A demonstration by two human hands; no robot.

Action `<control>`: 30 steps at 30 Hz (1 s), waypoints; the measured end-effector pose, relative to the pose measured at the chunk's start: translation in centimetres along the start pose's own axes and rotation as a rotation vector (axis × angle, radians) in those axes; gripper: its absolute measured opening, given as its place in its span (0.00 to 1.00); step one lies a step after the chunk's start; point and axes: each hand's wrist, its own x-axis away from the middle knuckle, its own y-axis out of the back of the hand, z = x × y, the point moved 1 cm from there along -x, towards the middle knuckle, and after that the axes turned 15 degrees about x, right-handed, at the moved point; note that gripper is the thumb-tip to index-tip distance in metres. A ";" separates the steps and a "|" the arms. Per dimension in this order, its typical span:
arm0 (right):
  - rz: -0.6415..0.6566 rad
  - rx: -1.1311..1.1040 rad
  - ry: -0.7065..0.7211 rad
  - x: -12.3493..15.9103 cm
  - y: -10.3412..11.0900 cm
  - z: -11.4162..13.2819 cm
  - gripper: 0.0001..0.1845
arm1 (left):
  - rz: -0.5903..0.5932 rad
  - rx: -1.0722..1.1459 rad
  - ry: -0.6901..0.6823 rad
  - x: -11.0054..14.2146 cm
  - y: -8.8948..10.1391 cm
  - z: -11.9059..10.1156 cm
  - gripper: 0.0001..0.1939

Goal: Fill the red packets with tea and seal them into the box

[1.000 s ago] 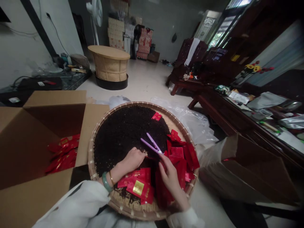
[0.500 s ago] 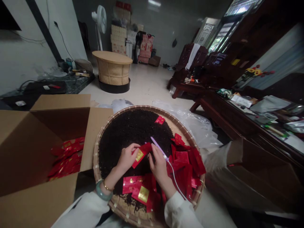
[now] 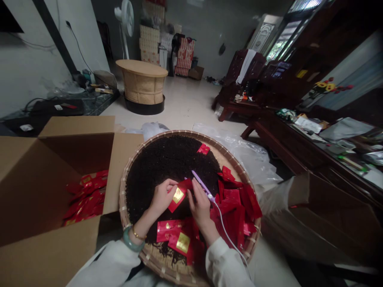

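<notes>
My left hand (image 3: 163,196) pinches the side of a small red packet (image 3: 180,194) with a gold label, tilted over the tray. In my right hand (image 3: 200,205) is a slim purple mini hair straightener (image 3: 201,181) with a white cord (image 3: 222,221); its tip is close to the packet's upper edge, and I cannot tell whether it clamps the packet. Both hands are above a round woven bamboo tray (image 3: 123,199) of loose dark tea leaves (image 3: 155,163). Red packets (image 3: 236,207) are heaped at its right, and others (image 3: 176,235) lie nearer me. A single red packet (image 3: 204,149) rests at the back.
At the left stands an open cardboard box (image 3: 26,179) with red packets (image 3: 89,195) inside. A clear plastic sheet (image 3: 236,147) lies behind the tray. To the right are a plastic-lined box (image 3: 323,215) and a cluttered dark wooden table (image 3: 278,135). A woven drum-shaped stand (image 3: 142,81) is further back.
The camera view has shifted slightly. Both hands keep nearly the same pose, with the packet still in my left hand and the purple tool still in my right.
</notes>
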 end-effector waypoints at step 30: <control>-0.096 -0.015 -0.129 -0.9 1.4 -0.4 0.10 | 0.079 0.153 0.194 0.2 -0.9 -0.6 0.07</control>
